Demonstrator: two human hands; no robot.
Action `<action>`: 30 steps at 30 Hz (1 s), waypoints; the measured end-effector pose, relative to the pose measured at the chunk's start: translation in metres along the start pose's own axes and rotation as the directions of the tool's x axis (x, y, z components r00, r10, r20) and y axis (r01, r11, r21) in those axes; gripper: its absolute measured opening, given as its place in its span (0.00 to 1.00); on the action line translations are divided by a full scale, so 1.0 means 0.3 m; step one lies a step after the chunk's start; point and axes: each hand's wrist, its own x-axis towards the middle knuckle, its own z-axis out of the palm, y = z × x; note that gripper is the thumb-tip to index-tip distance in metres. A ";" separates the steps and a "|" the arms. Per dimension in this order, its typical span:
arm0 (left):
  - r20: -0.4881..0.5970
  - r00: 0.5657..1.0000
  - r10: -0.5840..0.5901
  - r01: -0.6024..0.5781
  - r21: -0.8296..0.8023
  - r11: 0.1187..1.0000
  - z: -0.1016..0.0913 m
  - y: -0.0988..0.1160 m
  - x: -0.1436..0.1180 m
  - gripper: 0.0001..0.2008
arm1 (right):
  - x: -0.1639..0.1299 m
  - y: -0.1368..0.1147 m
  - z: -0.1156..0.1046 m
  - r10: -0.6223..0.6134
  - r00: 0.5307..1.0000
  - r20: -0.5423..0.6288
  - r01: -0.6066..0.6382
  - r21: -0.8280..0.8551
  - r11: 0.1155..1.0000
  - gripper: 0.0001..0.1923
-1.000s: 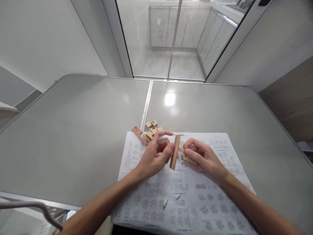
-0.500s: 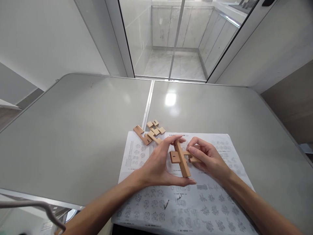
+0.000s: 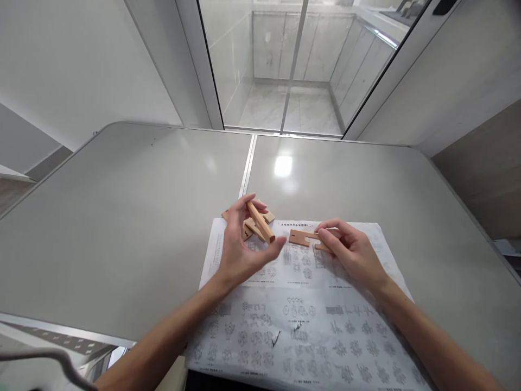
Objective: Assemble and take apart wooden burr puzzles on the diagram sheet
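Note:
My left hand (image 3: 240, 250) holds a long wooden bar (image 3: 260, 221) between fingertip and thumb, lifted over several loose notched wooden pieces (image 3: 246, 225) at the sheet's far left corner. My right hand (image 3: 350, 251) pinches a flat notched wooden piece (image 3: 304, 238) by its right end, just above the printed sheet (image 3: 301, 315). The two held pieces are apart, with a small gap between them.
The printed sheet of diagrams lies on a grey table (image 3: 122, 217) with a seam (image 3: 246, 168) down its middle. Beyond the far edge stands a glass door (image 3: 293, 60). A thin metal rod (image 3: 49, 358) crosses the lower left corner.
The two wooden pieces were crossed together half a second ago. They have come apart: my left hand carried the bar up and left, my right hand kept the flat piece.

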 end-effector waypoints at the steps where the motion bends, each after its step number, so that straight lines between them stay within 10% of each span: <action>1: -0.038 0.998 -0.045 0.045 0.007 0.999 0.000 -0.003 0.002 0.36 | -0.003 0.000 0.011 -0.022 1.000 0.003 0.022 -0.059 0.998 0.18; 10: -0.280 0.886 -0.369 0.408 0.092 0.908 -0.021 -0.028 0.045 0.38 | 0.001 0.028 0.034 -0.233 0.971 -0.042 0.206 -0.338 0.918 0.18; 30: -0.287 0.910 -0.299 0.378 0.280 0.882 0.003 -0.032 0.024 0.39 | 0.017 0.063 0.044 -0.483 0.875 0.038 0.409 -0.591 0.695 0.07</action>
